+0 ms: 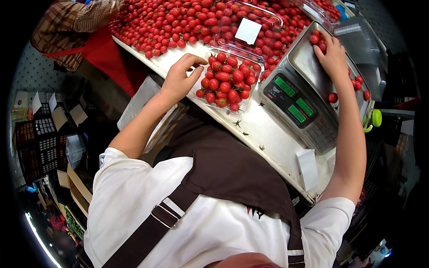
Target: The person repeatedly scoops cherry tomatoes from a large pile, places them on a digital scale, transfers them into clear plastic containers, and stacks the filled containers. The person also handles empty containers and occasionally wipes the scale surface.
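My right hand (334, 58) reaches over the metal pan (300, 56) of a digital scale (290, 102), its thumb and fingers closed around a few red cherry tomatoes (315, 39). More loose tomatoes (359, 80) lie on the pan beside my right forearm. My left hand (181, 77) is at the left edge of a clear plastic clamshell box (255, 68) heaped with cherry tomatoes (225, 80). Its fingers are loosely bent, with a gap between thumb and forefinger and nothing seen in it. The box's lid (229, 20), bearing a white label (248, 31), is folded back over the tomato pile.
A big pile of cherry tomatoes (165, 27) covers the far table. Small green stems (237, 123) and a folded white paper (307, 167) lie near the front edge. Clear plastic boxes (357, 40) are stacked beyond the scale. Another person's sleeve (91, 18) is at far left.
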Demonstrator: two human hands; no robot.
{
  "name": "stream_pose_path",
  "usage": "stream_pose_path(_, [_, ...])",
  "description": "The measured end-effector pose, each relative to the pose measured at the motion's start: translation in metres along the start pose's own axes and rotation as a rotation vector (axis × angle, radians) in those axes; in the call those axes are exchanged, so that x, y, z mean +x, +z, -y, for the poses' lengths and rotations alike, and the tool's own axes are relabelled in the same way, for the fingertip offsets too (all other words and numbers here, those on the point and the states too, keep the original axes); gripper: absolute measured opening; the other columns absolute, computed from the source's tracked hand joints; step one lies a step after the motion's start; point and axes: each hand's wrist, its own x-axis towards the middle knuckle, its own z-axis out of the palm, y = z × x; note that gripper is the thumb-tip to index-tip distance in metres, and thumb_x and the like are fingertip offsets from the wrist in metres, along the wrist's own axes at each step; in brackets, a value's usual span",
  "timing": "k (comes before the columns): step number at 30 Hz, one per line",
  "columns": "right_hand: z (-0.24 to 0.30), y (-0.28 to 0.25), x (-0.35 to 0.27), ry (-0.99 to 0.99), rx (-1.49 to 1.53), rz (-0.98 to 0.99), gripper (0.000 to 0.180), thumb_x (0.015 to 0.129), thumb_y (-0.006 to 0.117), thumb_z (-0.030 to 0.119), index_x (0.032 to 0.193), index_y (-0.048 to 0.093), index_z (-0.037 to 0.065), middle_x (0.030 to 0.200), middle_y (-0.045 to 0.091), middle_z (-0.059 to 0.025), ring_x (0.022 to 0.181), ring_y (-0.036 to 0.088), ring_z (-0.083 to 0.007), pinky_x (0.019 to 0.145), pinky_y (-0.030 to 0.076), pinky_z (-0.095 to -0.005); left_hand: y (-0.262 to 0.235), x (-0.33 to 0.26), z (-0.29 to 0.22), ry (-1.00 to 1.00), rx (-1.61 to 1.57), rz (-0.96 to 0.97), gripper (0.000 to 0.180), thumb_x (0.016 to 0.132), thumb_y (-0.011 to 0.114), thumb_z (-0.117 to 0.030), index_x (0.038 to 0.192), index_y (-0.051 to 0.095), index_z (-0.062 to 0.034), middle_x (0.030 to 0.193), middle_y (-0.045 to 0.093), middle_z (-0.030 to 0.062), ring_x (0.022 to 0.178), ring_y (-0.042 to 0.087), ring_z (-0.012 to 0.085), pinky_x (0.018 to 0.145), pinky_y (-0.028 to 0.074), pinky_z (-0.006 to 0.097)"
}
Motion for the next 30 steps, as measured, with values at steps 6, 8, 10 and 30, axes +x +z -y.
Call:
stream_pose_path(6, [0.014,-0.027,-0.028,0.095,0.011,0.034,0.040,0.089,0.068,0.030,0.126,0.062,0.018,0.116,0.060,-0.0184,0.103,0.063,-0.0397,0.087,0.053,-0.0461,0.003,-0.004,0.009,-0.029,-0.038,-0.019,0.018,0.094,0.060,-0.005,0.110,0.067,-0.0007,0.104,0.065,0.0079,0.094,0.063,0.0165,0.080,0.051,0.029])
stream_pose_path(8, [0.018,-0.033,-0.036,0.095,0.098,0.018,0.038,0.088,0.069,0.027,0.124,0.063,0.016,0.115,0.059,-0.0187,0.103,0.064,-0.0381,0.086,0.053,-0.0447,0.005,-0.003,0.003,-0.040,-0.061,-0.022,0.017,0.094,0.060,-0.005,0.109,0.067,-0.0005,0.104,0.065,0.0081,0.094,0.064,0.0161,0.080,0.051,0.029])
stream_pose_path(10, [0.017,-0.034,-0.044,0.120,0.167,0.006,0.037,0.087,0.071,0.025,0.122,0.065,0.014,0.115,0.059,-0.0188,0.103,0.064,-0.0368,0.086,0.053,-0.0434,0.008,0.000,0.000,-0.025,-0.073,-0.024,0.017,0.094,0.060,-0.004,0.109,0.067,-0.0002,0.104,0.065,0.0082,0.094,0.064,0.0159,0.081,0.051,0.029])
stream_pose_path(30, [0.260,0.021,-0.077,-0.336,0.508,0.024,0.046,0.077,0.079,0.029,0.119,0.065,0.015,0.124,0.057,-0.0133,0.118,0.055,-0.0348,0.090,0.051,-0.0484,0.040,0.005,0.025,-0.017,-0.177,-0.165,0.028,0.100,0.055,-0.013,0.123,0.062,-0.0002,0.122,0.061,0.0100,0.108,0.060,0.0173,0.092,0.049,0.031])
